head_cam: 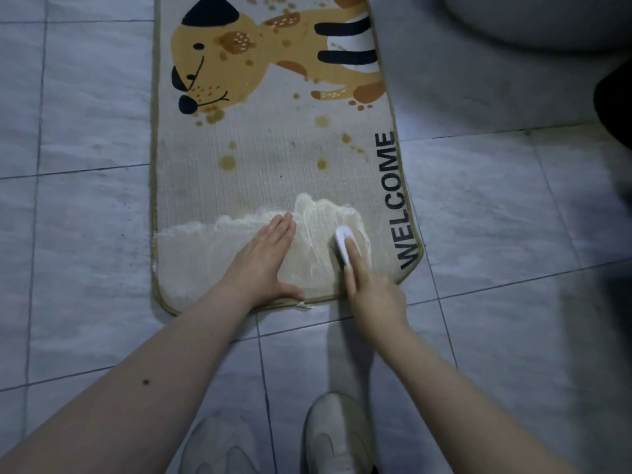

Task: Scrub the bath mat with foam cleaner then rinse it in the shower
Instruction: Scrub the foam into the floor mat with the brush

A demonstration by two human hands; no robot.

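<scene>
A beige bath mat [273, 172] with a cartoon dog, brown stains and the word WELCOME lies flat on the tiled floor. White foam [318, 213] is spread across its near end. My left hand [263, 261] presses flat on the mat with straight fingers, just left of the foam patch. My right hand [369, 289] grips a small white scrub brush [342, 244], index finger laid along its top, the brush down on the foamy patch near the mat's near right corner.
Grey-white floor tiles [85, 234] surround the mat. A white rounded fixture [547, 18] sits at the top right, with a dark shape [615, 107] at the right edge. My two light shoes [335, 436] stand just below the mat's near edge.
</scene>
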